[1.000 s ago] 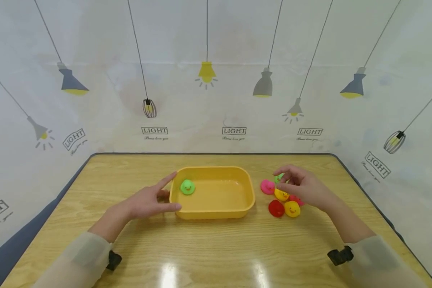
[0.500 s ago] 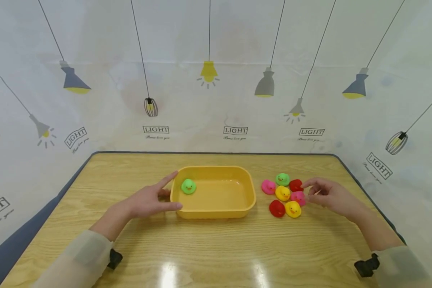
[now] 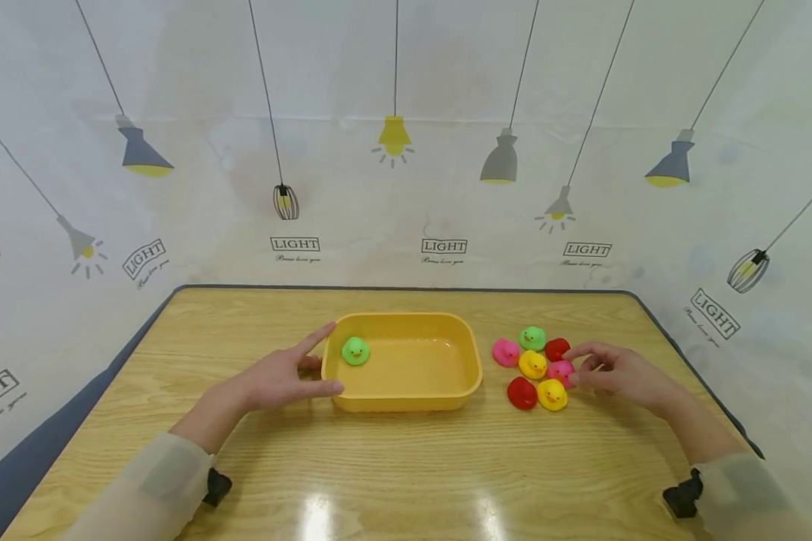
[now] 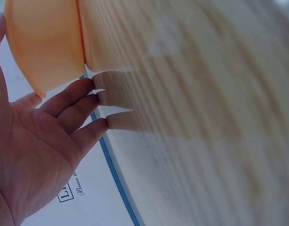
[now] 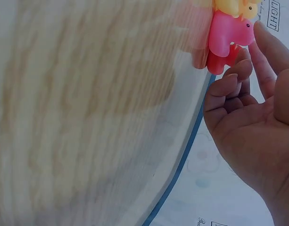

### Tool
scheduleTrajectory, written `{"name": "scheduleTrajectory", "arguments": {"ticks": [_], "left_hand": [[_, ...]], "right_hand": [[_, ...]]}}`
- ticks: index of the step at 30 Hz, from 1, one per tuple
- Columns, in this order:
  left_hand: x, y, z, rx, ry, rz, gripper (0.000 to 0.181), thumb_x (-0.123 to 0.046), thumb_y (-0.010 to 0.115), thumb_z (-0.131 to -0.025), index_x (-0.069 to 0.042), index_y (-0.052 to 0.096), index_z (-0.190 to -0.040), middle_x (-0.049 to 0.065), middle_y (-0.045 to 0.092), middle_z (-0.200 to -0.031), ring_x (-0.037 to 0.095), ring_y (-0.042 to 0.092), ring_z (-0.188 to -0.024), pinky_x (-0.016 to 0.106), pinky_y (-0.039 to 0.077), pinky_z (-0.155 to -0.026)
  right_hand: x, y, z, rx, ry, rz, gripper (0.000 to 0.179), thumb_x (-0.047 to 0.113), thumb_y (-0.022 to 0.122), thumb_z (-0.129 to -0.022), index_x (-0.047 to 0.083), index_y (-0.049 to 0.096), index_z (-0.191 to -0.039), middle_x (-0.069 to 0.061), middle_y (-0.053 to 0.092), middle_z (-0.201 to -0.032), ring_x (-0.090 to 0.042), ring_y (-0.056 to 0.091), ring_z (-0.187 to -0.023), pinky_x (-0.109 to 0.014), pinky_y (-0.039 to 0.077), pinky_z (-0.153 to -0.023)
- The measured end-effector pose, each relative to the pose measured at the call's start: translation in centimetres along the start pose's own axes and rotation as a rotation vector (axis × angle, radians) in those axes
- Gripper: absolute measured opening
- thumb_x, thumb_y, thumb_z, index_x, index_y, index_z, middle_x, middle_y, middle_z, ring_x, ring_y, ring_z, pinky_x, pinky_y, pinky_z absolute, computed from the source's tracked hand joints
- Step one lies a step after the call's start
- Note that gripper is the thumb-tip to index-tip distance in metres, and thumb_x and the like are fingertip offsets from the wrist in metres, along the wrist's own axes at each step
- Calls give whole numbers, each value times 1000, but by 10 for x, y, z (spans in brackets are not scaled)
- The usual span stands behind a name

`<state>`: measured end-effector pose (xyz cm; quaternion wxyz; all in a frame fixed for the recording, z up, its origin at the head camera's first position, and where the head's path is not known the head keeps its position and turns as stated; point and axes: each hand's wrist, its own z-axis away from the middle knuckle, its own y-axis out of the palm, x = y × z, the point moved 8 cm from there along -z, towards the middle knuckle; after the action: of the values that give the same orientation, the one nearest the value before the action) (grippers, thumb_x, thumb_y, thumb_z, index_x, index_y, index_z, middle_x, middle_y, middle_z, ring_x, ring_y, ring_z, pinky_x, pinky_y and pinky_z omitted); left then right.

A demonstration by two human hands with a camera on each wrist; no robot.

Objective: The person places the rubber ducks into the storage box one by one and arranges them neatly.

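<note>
My left hand (image 3: 280,378) rests at the left end of a yellow plastic tub (image 3: 409,403), thumb by the front corner and index finger by the back corner. In the left wrist view its other fingers (image 4: 74,104) touch the wooden tabletop. Inside the tub, on the left, sits a green rubber duck (image 3: 356,351). My right hand (image 3: 619,372) is beside a pink rubber duck (image 3: 559,372), loosely bent, thumb and index finger apart at the duck's head. Behind that duck is a red duck (image 3: 556,349), close to the index fingertip. The right hand has nothing in its grip.
Several more rubber ducks cluster right of the tub: yellow ones (image 3: 532,364), a pink one (image 3: 505,352), a green one (image 3: 531,337) and a red one (image 3: 522,393). The wooden table (image 3: 406,473) meets a lamp-printed cloth backdrop (image 3: 352,188) at its edges.
My right hand has moved right from above the ducks to their right side, then slightly inward to the pink duck. The left hand, tub and ducks have kept their places.
</note>
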<state>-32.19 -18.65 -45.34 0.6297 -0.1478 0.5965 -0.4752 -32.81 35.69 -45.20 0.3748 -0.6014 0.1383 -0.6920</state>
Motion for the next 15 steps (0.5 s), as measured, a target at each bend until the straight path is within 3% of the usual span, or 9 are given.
{"name": "scheduleTrajectory", "arguments": {"ticks": [4, 15], "left_hand": [[1, 0, 0, -1, -3, 2, 113, -80, 71, -91, -47, 5, -176, 19, 58, -163, 49, 47, -156, 77, 34, -125], [0, 0, 1, 0, -11, 10, 112, -80, 71, -91, -47, 5, -176, 19, 56, -164, 49, 48, -155, 77, 34, -125]], "right_hand": [[0, 3, -4, -3, 10, 46, 50, 40, 80, -101, 14, 67, -143, -11, 64, -111, -26, 59, -95, -31, 55, -72], [0, 3, -3, -15, 10, 108, 45, 39, 78, -103, 14, 69, -139, -9, 65, -107, -25, 58, -93, -30, 55, -72]]}}
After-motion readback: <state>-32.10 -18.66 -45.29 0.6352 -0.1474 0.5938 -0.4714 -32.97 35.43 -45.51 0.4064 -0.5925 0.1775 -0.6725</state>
